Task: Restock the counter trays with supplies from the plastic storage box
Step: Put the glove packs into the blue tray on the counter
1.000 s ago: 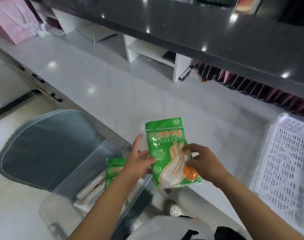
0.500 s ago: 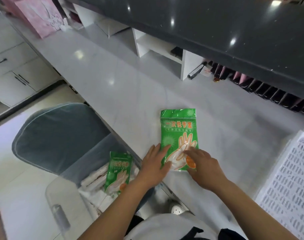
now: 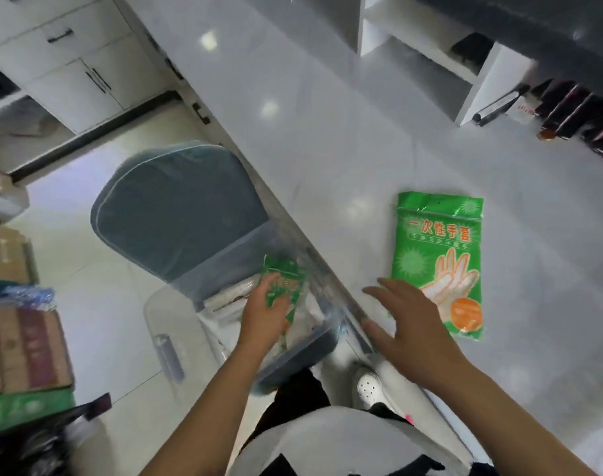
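Glove packet (image 3: 437, 262), flat on bench (image 3: 327, 139), just beyond spread, empty right hand (image 3: 410, 324); second packet (image 3: 282, 286) in storage box (image 3: 313, 352), gripped by left hand (image 3: 264, 314)

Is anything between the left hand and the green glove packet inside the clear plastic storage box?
Nothing visible. The left hand already rests on the green glove packet inside the clear plastic storage box, which is open on top; whether the fingers grip it is blurred.
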Motion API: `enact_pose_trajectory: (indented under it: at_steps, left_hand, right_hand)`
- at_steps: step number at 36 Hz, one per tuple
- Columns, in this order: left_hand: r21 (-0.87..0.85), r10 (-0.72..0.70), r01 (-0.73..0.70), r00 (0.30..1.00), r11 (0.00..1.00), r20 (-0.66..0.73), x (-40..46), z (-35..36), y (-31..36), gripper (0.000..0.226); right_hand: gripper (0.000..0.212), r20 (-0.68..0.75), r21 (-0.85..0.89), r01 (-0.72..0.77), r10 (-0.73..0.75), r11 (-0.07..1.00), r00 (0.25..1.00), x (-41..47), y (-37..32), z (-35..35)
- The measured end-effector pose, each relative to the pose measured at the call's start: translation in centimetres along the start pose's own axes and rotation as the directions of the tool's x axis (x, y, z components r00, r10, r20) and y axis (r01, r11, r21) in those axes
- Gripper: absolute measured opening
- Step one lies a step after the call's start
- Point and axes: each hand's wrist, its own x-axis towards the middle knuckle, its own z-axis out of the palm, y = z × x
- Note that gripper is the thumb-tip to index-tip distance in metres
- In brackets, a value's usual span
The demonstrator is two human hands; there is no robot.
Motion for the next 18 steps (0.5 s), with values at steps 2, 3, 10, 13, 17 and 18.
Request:
enact_pose_trajectory:
  at_steps: [2,3,10,13,17,18]
  left_hand:
    - [0.041,-0.233,0.231,0.972,0.972,0.028,1.0,-2.5,-4.2,0.041]
    - [0.088,-0.339,0.334,0.94,0.938,0.038,1.2,-3.6,-6.3,0.043]
    - [0.215,-0.621,0.587,0.769,0.78,0.152,2.8,-6.7,-15.7,0.049]
    - [0.242,-0.617,0.571,0.76,0.784,0.206,5.2,-5.9,-17.3,0.05]
    - [0.288,-0.552,0.484,0.796,0.826,0.246,9.6,-4.2,-18.3,0.052]
    - [0.292,-0.531,0.46,0.811,0.838,0.245,10.8,-3.9,-18.5,0.054]
  right_hand:
    - [0.045,0.046,0.063,0.089,-0.092,0.994,0.995,0.9,-1.9,2.5]
    - [0.046,0.094,0.083,0.105,-0.112,0.991,0.989,1.3,-2.6,4.0]
    - [0.066,0.549,-0.228,0.033,0.101,0.973,0.829,3.4,-2.0,15.2]
    - [0.072,0.587,-0.306,-0.026,0.21,0.952,0.782,3.5,-1.2,17.9]
    - [0.076,0.564,-0.36,-0.085,0.289,0.929,0.773,3.8,-0.8,20.0]
    - [0.076,0.556,-0.371,-0.103,0.309,0.923,0.772,4.0,-0.8,20.4]
